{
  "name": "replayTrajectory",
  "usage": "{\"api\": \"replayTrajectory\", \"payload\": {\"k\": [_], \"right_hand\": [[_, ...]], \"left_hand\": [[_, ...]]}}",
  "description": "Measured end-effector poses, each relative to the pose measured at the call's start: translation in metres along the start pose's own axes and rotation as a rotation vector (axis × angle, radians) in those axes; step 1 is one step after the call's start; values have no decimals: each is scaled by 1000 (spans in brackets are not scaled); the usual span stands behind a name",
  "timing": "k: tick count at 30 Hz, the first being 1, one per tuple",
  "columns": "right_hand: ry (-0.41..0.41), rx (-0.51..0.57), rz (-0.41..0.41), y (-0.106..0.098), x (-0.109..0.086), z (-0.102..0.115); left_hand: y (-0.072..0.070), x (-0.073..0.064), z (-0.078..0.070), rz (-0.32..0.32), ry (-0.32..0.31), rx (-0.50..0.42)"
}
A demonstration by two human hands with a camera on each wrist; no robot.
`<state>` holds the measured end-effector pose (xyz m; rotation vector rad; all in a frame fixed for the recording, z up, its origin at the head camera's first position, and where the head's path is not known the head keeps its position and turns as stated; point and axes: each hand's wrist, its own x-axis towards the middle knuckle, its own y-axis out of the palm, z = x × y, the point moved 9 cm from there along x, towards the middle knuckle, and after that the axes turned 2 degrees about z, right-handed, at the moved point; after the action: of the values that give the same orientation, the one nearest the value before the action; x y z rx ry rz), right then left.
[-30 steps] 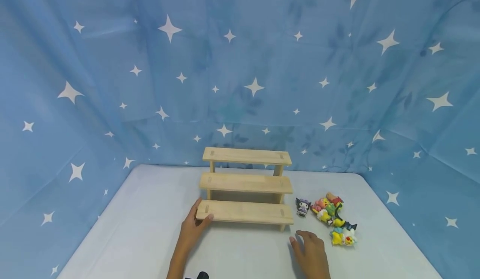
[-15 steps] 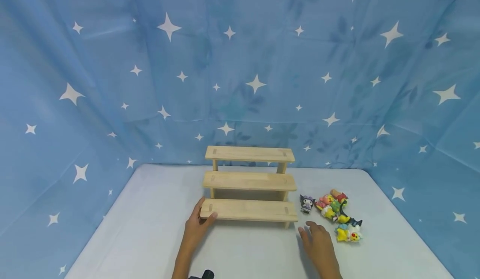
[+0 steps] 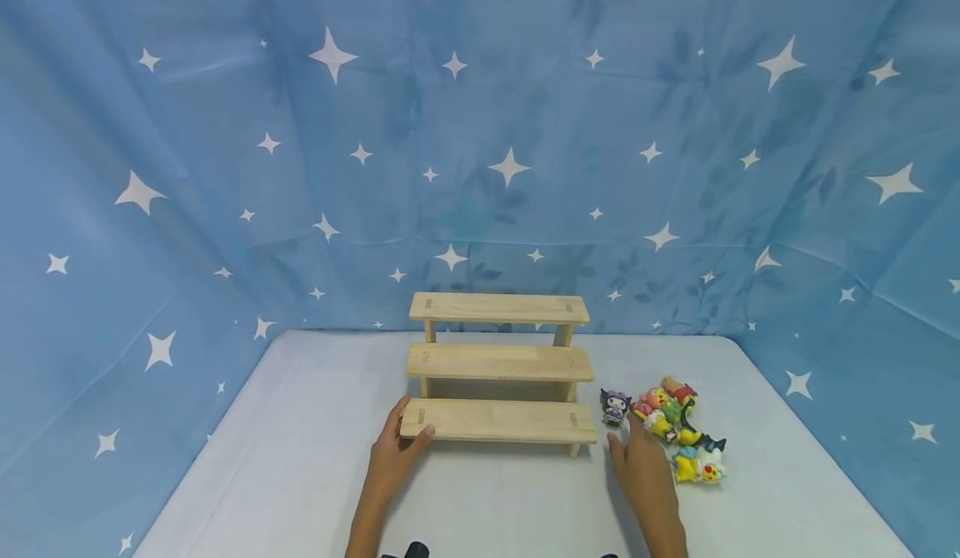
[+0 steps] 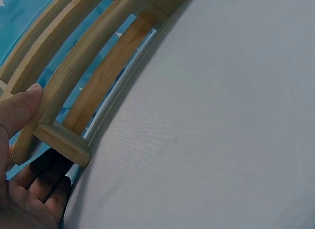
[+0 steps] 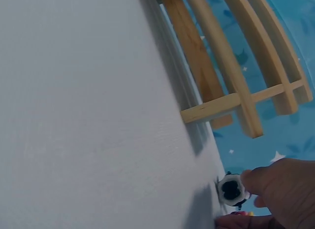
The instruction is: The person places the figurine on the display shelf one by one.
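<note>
A three-tier wooden display stand [image 3: 498, 420] stands on the white table. My left hand [image 3: 392, 462] grips the left end of its lowest board; in the left wrist view the thumb [image 4: 30, 103] lies on the board and the other fingers curl behind its end. Just right of the stand is a small purple-and-black hooded figurine [image 3: 615, 406]. My right hand [image 3: 647, 466] reaches to it, thumb and fingers apart. In the right wrist view the thumb overlaps the edge of the figurine's round base [image 5: 230, 189]; whether it touches cannot be told.
A pile of colourful figurines [image 3: 656, 420] lies right of the hooded one, with a yellow-and-white figurine [image 3: 699, 466] nearer the front. A blue star-patterned curtain [image 3: 480, 125] hangs behind and at both sides of the white table [image 3: 315, 425].
My right hand has moved forward and right, from the bare tabletop to the hooded figurine. The left hand keeps its grip on the board. The head view has shifted slightly.
</note>
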<state>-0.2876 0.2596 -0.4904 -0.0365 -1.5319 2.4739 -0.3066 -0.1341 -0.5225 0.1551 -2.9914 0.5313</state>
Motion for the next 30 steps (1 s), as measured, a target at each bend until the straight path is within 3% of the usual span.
{"api": "replayTrajectory", "payload": {"k": [9,17,24,30], "right_hand": [[70,-33,11,8,11,-8],[39,-45,-20,11,20,-10],[68,-55,-29,14,25,-16],[45,-55,-39,14,26,-16]], "left_hand": [[2,1,0,5,3,3],[1,0,4,17,-31,0],[2,1,5,17,-30,14],[2,2,4,22,-28,12]]}}
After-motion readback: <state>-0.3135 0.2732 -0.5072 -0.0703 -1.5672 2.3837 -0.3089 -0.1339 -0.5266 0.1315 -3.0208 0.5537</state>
